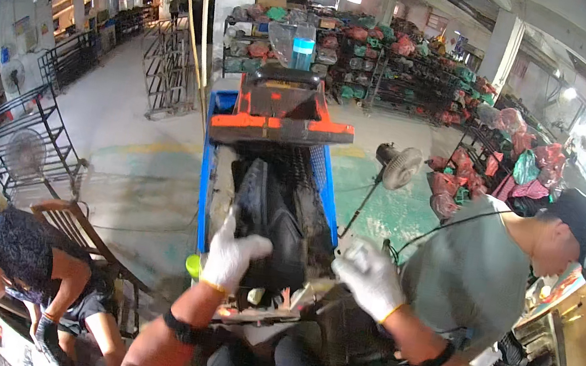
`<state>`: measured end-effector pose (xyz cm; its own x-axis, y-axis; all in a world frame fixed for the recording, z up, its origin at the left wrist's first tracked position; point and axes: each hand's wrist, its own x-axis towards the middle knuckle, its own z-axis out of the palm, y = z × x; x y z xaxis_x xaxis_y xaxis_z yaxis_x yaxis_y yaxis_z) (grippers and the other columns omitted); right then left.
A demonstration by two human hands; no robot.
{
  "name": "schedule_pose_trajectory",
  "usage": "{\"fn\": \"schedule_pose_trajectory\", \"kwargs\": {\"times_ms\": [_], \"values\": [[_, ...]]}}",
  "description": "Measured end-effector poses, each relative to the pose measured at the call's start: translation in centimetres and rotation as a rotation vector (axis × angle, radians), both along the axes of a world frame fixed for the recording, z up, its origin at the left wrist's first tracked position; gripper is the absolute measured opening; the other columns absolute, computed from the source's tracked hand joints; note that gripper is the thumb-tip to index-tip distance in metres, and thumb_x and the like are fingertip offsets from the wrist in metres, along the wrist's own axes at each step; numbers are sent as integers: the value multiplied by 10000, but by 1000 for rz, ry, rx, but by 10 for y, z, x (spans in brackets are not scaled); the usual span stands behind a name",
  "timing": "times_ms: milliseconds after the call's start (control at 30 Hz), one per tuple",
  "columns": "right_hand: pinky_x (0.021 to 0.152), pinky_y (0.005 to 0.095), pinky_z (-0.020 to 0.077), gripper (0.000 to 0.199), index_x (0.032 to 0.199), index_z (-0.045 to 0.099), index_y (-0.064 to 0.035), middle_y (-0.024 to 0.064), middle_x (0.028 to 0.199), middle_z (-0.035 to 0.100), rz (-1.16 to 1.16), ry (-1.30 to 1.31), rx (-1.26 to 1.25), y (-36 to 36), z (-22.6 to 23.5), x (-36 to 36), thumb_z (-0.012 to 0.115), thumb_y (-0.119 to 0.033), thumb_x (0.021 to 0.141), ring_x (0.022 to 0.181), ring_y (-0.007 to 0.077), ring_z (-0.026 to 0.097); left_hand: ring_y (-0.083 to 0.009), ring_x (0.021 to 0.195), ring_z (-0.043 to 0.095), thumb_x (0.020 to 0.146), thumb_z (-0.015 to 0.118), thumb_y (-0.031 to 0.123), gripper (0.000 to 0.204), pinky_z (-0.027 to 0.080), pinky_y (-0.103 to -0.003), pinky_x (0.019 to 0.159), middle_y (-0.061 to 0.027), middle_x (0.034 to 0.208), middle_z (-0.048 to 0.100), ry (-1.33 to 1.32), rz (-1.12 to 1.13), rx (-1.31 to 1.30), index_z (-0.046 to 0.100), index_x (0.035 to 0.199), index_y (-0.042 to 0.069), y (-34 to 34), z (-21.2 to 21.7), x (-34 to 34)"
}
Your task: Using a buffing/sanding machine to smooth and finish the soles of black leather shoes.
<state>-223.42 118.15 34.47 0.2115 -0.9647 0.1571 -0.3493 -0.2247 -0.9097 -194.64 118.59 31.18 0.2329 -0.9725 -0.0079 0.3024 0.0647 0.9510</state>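
Blue-framed conveyor point(208, 169) runs away from you, orange hopper point(281, 115) at far end. Black rubber piece point(271, 218) lies on conveyor near end, straight before you. Your left hand point(231, 254), white glove, fingers grasping its lower left edge. Your right hand point(370, 277), gloved, fingers clenched, just right of piece; if it holds something, cannot tell.
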Motion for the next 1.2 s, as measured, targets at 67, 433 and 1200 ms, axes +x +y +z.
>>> {"fn": "schedule_pose_trajectory", "kwargs": {"times_ms": [67,433,1200], "values": [[724,390,538,164,1028,704,-94,51,927,666,58,780,-1146,-64,42,-18,829,-188,979,871,173,660,-303,951,790,746,857,170,1063,626,-391,888,-206,1087,815,-274,50,11,374,1652,-107,-84,-25,40],[1048,511,566,590,1245,753,-32,209,1299,756,32,504,-1283,-282,176,151,660,-566,1013,1223,422,695,-436,1276,684,809,766,394,1104,594,-470,1062,-294,1430,580,-1323,144,577,296,1770,121,-241,-72,-11],[549,472,524,405,901,642,-107,68,617,628,652,722,-1061,-173,-94,119,730,-487,1010,562,294,667,-439,560,703,1007,740,351,344,555,-539,527,-191,638,683,-1214,22,121,615,993,30,47,-160,-49]]}}
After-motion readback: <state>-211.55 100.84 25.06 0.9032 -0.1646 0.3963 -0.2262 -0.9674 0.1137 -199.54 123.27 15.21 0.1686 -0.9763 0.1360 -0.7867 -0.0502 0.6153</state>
